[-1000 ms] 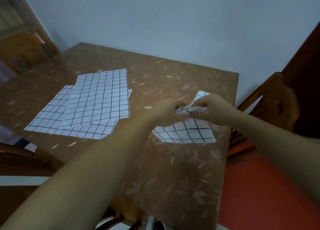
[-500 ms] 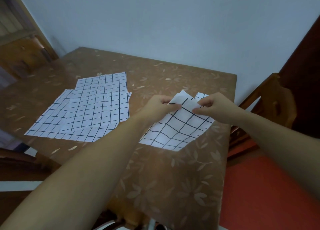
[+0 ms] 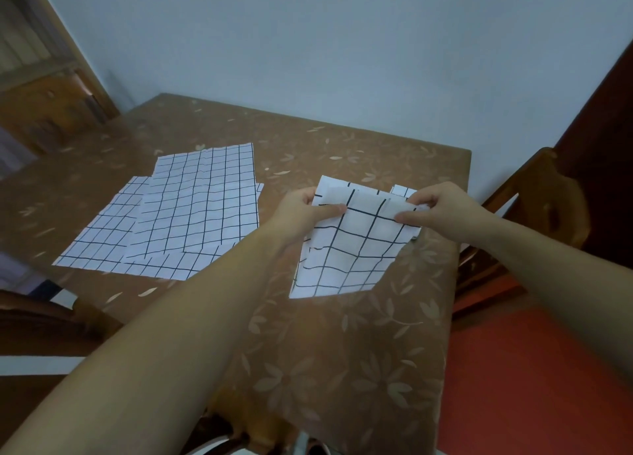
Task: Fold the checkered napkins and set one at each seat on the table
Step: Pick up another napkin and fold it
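Note:
A white napkin with a black grid [image 3: 352, 249] is lifted at its far edge over the right side of the brown floral table [image 3: 342, 352], its near edge resting on the cloth. My left hand [image 3: 308, 211] pinches its upper left corner and my right hand [image 3: 442, 208] pinches its upper right corner. The top edge is doubled over between my fingers. A small checkered piece [image 3: 402, 191] shows just behind my right hand. To the left lies a flat pile of checkered napkins [image 3: 185, 215], overlapping one another.
A wooden chair [image 3: 541, 208] stands at the table's right edge over a red floor [image 3: 534, 369]. Another chair back [image 3: 44, 321] sits at the near left. A wooden shelf [image 3: 37, 88] is at the far left, and a pale wall runs behind the table.
Both hands have lifted the napkin's far edge off the table and spread apart, opening it out wider. The pile on the left has not moved.

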The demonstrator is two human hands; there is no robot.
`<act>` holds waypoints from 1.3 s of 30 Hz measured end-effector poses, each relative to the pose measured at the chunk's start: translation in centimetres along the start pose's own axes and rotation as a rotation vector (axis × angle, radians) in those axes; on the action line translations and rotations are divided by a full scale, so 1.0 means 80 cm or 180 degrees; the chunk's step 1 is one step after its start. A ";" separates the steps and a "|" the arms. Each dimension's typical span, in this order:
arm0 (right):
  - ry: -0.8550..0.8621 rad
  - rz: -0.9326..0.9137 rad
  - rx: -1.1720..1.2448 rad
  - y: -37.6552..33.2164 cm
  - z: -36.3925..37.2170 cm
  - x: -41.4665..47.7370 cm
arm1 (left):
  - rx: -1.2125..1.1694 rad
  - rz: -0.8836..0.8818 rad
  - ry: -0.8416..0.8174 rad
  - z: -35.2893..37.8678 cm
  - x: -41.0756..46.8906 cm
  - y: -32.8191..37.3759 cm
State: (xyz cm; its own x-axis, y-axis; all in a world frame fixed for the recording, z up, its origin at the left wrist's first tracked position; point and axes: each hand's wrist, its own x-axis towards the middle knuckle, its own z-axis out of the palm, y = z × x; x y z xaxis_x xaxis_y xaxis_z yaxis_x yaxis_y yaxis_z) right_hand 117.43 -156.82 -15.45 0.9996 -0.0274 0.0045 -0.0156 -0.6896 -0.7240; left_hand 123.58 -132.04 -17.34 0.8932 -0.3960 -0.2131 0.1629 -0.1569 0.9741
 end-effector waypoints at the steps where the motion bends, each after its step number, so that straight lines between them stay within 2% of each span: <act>1: 0.0025 0.0002 0.0100 -0.001 -0.001 0.000 | 0.0017 -0.0003 -0.0016 -0.001 0.000 -0.001; 5: -0.0015 -0.0029 0.0119 -0.007 -0.003 0.001 | 0.0148 0.0009 0.0027 -0.003 -0.002 0.000; 10: 0.0049 -0.0078 -0.0057 -0.015 -0.001 0.002 | 0.0233 -0.0122 -0.0202 0.003 -0.006 0.003; 17: -0.0471 -0.0451 -0.0633 -0.041 0.009 0.004 | 0.0272 -0.0297 -0.0695 0.005 -0.009 0.007; 20: -0.0438 -0.0648 -0.0552 -0.055 0.011 0.011 | 0.0332 -0.0284 -0.0619 0.008 -0.012 0.008; 25: 0.0064 0.0079 0.0354 -0.045 -0.013 0.011 | 0.0970 -0.0418 -0.0558 -0.020 -0.023 -0.003; 33: -0.0002 0.0877 0.0776 -0.016 -0.011 0.011 | 0.1131 -0.0479 -0.0838 -0.024 -0.032 -0.006; 35: 0.0192 0.1190 0.1548 -0.014 -0.010 0.010 | 0.0890 -0.0522 -0.0697 -0.022 -0.033 -0.004; 37: 0.0050 0.1513 0.2635 -0.006 -0.010 0.001 | 0.0518 -0.0527 -0.0484 -0.024 -0.032 -0.007; 39: -0.0184 0.1760 0.3310 0.004 -0.003 -0.014 | 0.0166 -0.0526 -0.0245 -0.027 -0.034 -0.010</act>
State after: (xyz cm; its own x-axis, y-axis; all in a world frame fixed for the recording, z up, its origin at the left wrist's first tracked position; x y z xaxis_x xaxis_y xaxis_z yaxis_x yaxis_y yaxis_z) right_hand 116.32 -157.19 -15.50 0.8629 -0.0862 -0.4980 -0.4474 0.3280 -0.8320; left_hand 121.89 -128.90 -17.38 0.8210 -0.4287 -0.3771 0.2810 -0.2714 0.9205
